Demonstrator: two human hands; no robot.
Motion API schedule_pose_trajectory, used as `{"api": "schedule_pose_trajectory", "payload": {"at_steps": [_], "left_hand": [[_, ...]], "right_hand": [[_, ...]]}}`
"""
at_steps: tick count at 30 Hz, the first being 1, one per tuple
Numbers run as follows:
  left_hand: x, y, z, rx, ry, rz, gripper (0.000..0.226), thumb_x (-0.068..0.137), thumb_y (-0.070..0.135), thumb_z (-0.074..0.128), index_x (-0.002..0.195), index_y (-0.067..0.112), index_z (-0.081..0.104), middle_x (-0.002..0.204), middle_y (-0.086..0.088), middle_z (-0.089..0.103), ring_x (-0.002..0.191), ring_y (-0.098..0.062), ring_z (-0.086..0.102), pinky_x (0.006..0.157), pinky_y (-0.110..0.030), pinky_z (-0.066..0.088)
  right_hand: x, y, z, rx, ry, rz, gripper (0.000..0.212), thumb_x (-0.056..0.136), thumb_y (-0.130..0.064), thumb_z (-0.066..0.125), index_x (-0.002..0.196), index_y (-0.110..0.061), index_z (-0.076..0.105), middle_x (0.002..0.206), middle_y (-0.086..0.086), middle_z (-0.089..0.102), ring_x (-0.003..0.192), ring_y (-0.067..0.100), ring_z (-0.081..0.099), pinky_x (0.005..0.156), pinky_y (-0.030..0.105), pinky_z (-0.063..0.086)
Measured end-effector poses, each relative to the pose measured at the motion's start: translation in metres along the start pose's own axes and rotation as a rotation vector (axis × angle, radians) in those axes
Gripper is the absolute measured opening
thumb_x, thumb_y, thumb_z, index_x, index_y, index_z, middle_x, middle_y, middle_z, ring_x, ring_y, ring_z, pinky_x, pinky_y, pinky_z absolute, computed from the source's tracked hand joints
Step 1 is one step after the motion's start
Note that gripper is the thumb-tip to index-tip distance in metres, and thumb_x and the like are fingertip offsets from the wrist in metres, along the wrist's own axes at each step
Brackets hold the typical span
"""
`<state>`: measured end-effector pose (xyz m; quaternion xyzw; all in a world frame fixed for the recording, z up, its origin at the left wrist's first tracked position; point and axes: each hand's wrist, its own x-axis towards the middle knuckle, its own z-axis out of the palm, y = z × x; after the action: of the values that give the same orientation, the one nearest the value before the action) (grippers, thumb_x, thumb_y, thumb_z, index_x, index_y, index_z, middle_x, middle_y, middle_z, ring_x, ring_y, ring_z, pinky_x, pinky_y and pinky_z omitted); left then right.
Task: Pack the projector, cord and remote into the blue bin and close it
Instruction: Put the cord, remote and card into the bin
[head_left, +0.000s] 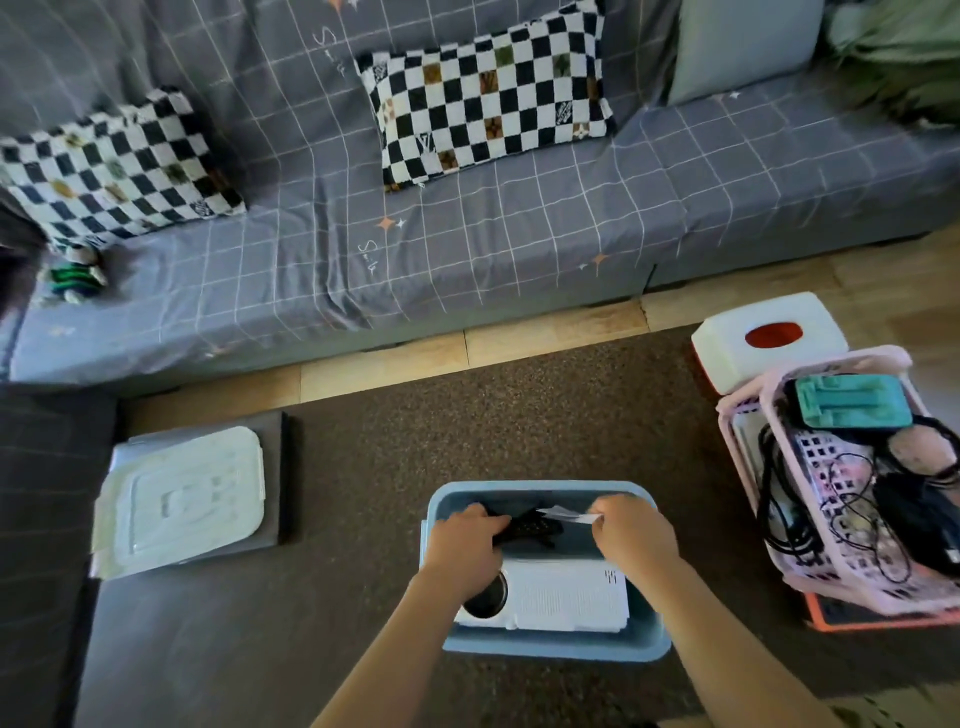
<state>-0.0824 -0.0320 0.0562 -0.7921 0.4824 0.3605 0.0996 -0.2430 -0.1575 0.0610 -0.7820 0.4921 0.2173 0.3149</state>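
This is a home living room. A long sofa (467, 249) under a grey grid-patterned cover carries two black-and-white checkered pillows (491, 98), and before it lie a brown carpet (519, 415) over wooden flooring (550, 338) and a pink laundry-style basket (852, 499) of cables.

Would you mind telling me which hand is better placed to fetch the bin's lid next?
Probably the left hand: the white lid lies on the floor to the left of the blue bin, on that hand's side.
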Motion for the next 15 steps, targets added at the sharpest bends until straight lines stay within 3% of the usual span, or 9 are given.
{"api": "schedule_pose_trajectory", "payload": {"at_steps": [2,5,9,12,15], "left_hand": [[0.01,0.004,0.003,0.032,-0.019,0.001,0.05,0.093,0.014,0.04,0.139,0.033,0.043,0.133,-0.004,0.054,0.115,-0.027,0.054,0.099,-0.039,0.043],[0.024,0.007,0.008,0.06,-0.056,0.0,0.05,0.091,0.008,0.042,0.136,0.031,0.048,0.132,-0.004,0.058,0.119,-0.026,0.053,0.103,-0.04,0.037],[0.039,0.006,0.014,-0.074,-0.159,0.002,0.042,0.093,0.015,0.044,0.133,0.025,0.051,0.13,-0.006,0.059,0.117,-0.028,0.054,0.097,-0.038,0.043],[0.048,0.004,0.018,-0.142,-0.281,0.001,0.042,0.092,0.013,0.042,0.131,0.021,0.055,0.13,-0.008,0.06,0.117,-0.027,0.055,0.1,-0.036,0.043],[0.059,0.002,0.023,-0.175,-0.393,-0.028,0.042,0.09,0.013,0.039,0.127,0.019,0.059,0.126,-0.011,0.062,0.111,-0.027,0.056,0.094,-0.032,0.043]], "right_hand": [[0.01,-0.004,0.012,0.003,-0.109,0.056,0.034,0.096,-0.013,0.041,0.127,-0.017,0.053,0.11,0.008,0.066,0.083,0.02,0.063,0.057,0.026,0.046],[0.02,-0.004,0.022,-0.007,-0.153,0.117,0.045,0.095,-0.013,0.044,0.139,-0.015,0.039,0.124,0.011,0.061,0.1,0.024,0.063,0.078,0.031,0.055],[0.024,-0.006,0.031,0.105,-0.006,0.009,0.036,0.095,-0.02,0.042,0.129,-0.026,0.052,0.116,0.002,0.066,0.09,0.016,0.064,0.071,0.027,0.053],[0.03,-0.013,0.041,0.121,-0.206,-0.073,0.035,0.096,-0.023,0.036,0.121,-0.027,0.059,0.115,0.001,0.067,0.085,0.014,0.061,0.066,0.025,0.045],[0.04,-0.018,0.05,0.029,-0.392,-0.1,0.036,0.094,-0.022,0.035,0.122,-0.019,0.058,0.114,0.008,0.066,0.093,0.022,0.061,0.067,0.027,0.039]]}}
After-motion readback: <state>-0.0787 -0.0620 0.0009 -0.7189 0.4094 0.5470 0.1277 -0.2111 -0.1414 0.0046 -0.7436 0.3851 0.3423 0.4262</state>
